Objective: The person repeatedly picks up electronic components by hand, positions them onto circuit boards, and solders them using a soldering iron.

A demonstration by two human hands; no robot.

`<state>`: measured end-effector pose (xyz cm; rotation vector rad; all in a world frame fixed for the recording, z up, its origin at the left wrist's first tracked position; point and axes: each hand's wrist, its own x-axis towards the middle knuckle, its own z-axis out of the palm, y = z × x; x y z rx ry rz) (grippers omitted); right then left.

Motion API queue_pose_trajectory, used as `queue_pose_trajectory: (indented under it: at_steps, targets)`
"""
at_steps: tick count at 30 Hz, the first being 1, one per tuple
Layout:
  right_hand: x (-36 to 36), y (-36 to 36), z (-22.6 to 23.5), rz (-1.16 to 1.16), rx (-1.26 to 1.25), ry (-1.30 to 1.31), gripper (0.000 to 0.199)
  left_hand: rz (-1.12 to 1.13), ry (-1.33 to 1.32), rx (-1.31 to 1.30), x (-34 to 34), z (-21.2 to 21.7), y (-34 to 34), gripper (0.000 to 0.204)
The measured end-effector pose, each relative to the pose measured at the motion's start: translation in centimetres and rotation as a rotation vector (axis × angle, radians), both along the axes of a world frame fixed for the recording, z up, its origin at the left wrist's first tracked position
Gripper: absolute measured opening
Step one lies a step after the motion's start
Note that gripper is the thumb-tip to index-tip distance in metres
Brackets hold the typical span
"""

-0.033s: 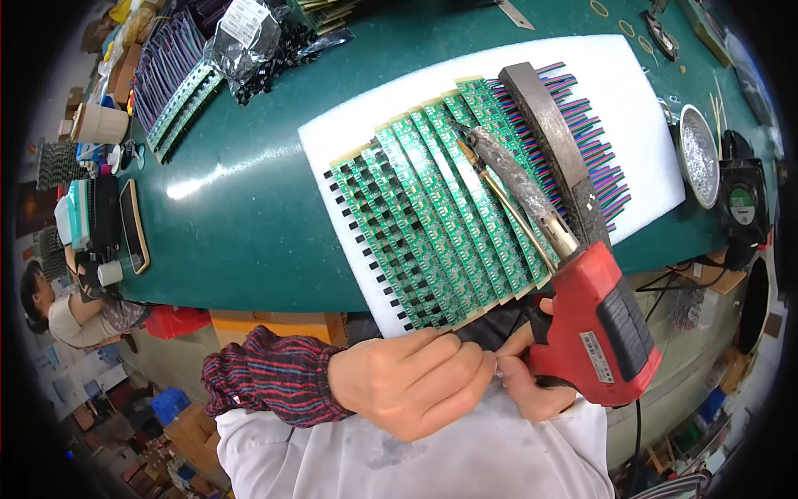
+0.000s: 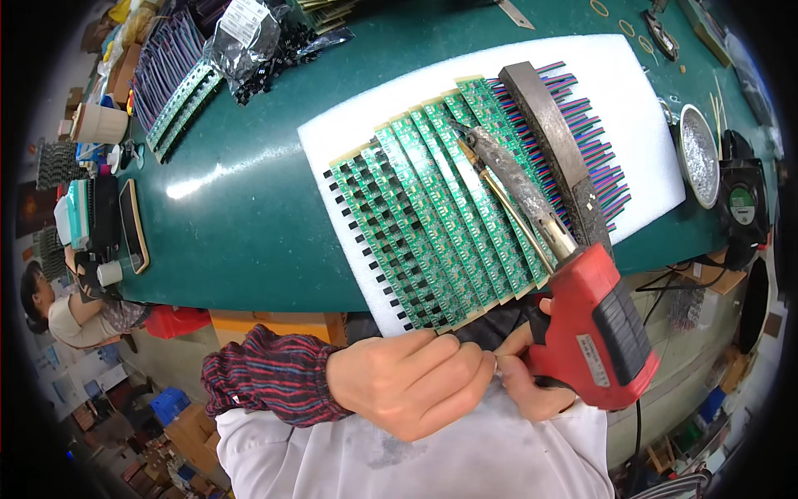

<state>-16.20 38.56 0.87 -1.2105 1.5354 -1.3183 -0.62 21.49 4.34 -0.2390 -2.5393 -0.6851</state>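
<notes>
My right hand [image 2: 532, 389] is wrapped round the handle of a red soldering gun [image 2: 586, 320]. The gun's long metal barrel slants up and left over several rows of green circuit boards [image 2: 440, 191]. Close to my body, my left hand [image 2: 416, 382] is closed, its fingertips meeting the thumb and finger of my right hand. Whatever sits in that pinch is too small to make out. Black connectors [image 2: 391, 224] line the left rows of boards. A dark metal bar [image 2: 553, 141] lies across the coloured wires [image 2: 594, 150] at the boards' right side.
The boards rest on a white foam sheet [image 2: 644, 91] on the green table [image 2: 241, 241]. To the right are a metal bowl [image 2: 698, 156] and a black fan [image 2: 740, 200]. At the left lie a phone [image 2: 133, 226], wired boards [image 2: 183, 104] and a plastic bag [image 2: 249, 41]. Another person [image 2: 71, 312] sits beyond.
The soldering gun's red body has tilted very slightly in my right hand. My left hand has hardly moved, and the boards lie as before.
</notes>
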Motion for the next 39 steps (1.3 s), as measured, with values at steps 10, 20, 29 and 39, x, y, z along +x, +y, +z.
queue_pose_trajectory:
  at_steps: [10,20,29,39]
  targets:
    - [-3.5,4.5,-1.9,0.354,-0.084,-0.248,0.077,0.594,-0.115,0.283,-0.9,-1.7,-3.8,0.02]
    - [-1.4,8.1,-1.3,0.123,0.166,-0.564,0.065,0.632,-0.155,0.339,-0.9,-2.3,-4.0,0.021]
    - [0.3,7.5,-2.3,-0.108,0.174,-0.521,0.014,0.637,-0.175,0.348,-1.0,-2.2,-4.0,0.021]
    - [-0.2,8.9,-4.7,-0.11,-0.497,-0.086,0.016,0.632,-0.213,0.355,-1.0,-2.1,-4.1,0.019]
